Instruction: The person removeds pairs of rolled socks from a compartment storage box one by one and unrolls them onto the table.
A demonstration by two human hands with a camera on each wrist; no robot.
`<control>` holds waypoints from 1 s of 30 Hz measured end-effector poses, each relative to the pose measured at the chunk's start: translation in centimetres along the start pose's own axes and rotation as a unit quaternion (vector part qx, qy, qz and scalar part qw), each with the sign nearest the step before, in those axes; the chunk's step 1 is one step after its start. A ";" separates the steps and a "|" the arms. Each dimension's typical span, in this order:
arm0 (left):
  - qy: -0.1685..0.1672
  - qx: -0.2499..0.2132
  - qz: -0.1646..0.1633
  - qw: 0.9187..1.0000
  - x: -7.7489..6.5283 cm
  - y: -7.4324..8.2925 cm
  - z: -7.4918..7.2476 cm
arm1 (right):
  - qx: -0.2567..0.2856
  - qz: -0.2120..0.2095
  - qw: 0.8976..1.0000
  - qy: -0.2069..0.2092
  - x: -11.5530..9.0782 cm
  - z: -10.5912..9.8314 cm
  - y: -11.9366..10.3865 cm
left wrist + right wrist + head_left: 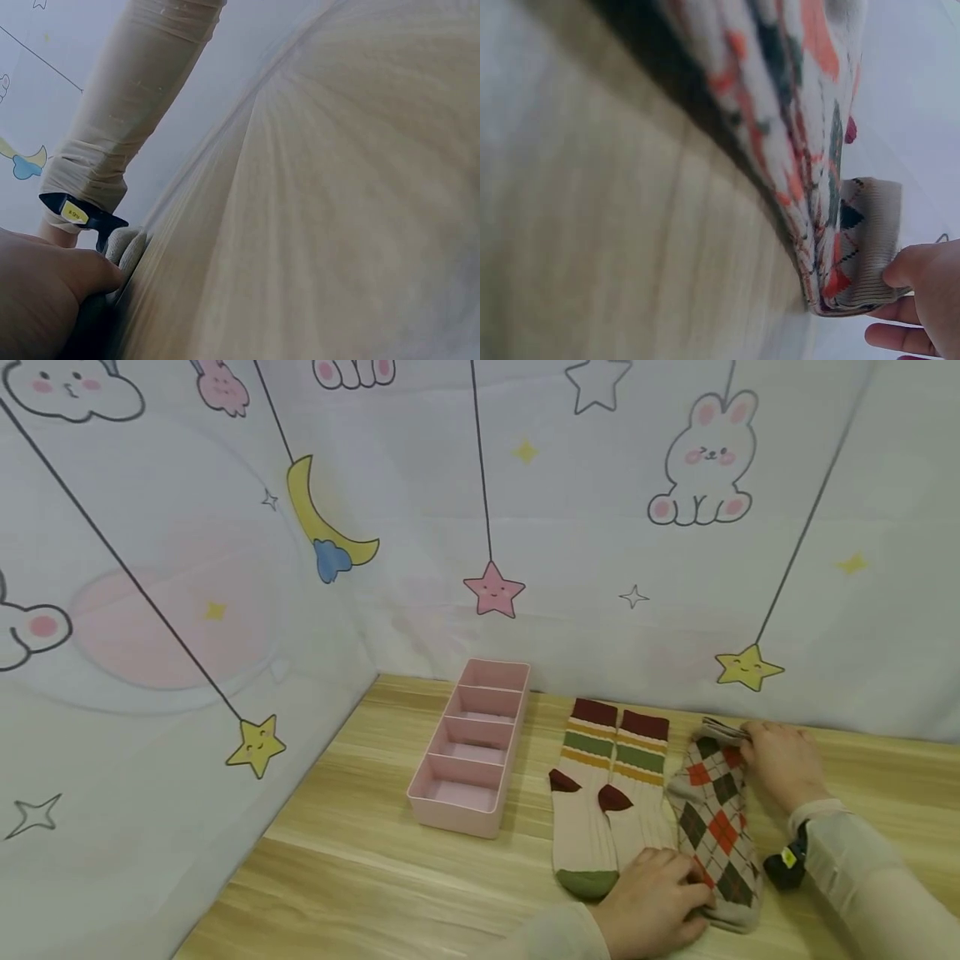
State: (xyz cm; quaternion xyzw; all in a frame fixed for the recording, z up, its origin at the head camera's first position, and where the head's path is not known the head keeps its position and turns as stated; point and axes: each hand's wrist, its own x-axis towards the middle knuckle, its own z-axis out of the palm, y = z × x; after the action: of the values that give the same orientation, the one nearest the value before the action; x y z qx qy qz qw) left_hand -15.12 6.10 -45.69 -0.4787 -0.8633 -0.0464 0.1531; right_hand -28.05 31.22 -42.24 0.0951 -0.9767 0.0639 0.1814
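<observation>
A beige argyle sock (722, 831) with red and dark green diamonds lies on the wooden table, its layers stacked. At its far end my right hand (787, 764) pinches the ribbed cuff (877, 240) between thumb and fingers, and the cuff stands folded up. My left hand (656, 902) rests on the near end, fingers loosely bent against the argyle fabric, partly covering the striped sock beside it. Two cream socks (585, 827) with maroon cuffs and heels and green and yellow stripes lie side by side to the left. In the left wrist view, my left thumb (94, 271) touches the fabric's edge.
A pink box (461, 817) with several compartments stands left of the socks. A dark wrist strap with a small device (786, 865) is on my right wrist. White cloth walls (600, 635) with printed stars and rabbits border the wooden table (360, 860) at the back and left.
</observation>
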 end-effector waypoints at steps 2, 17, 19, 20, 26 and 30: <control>-0.005 0.002 0.002 1.000 0.0 0.0 0.0 | 0.003 0.005 1.000 -0.003 0.2 0.1 0.2; -0.002 0.007 0.011 1.000 0.1 -0.1 0.1 | 0.033 0.053 0.998 -0.004 1.4 1.7 2.0; -0.008 0.008 0.010 1.000 0.1 -0.1 0.0 | 0.038 0.054 0.998 -0.002 1.5 1.8 2.1; -0.009 0.009 0.009 1.000 0.1 -0.1 0.1 | 0.040 0.055 0.998 -0.002 1.5 1.8 2.1; -0.015 0.012 0.006 1.000 0.1 -0.2 0.1 | 0.049 0.065 0.997 -0.006 1.8 2.1 2.6; -0.027 0.008 0.004 1.000 0.2 -0.2 0.1 | 0.048 0.067 0.997 -0.014 1.9 2.1 2.8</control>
State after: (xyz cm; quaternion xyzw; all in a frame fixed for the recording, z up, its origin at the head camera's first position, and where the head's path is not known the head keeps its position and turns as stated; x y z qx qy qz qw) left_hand -15.39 6.14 -45.71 -0.4823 -0.8653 -0.0258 0.1339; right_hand -31.13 33.32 -43.79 0.0391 -0.9790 0.1215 0.1587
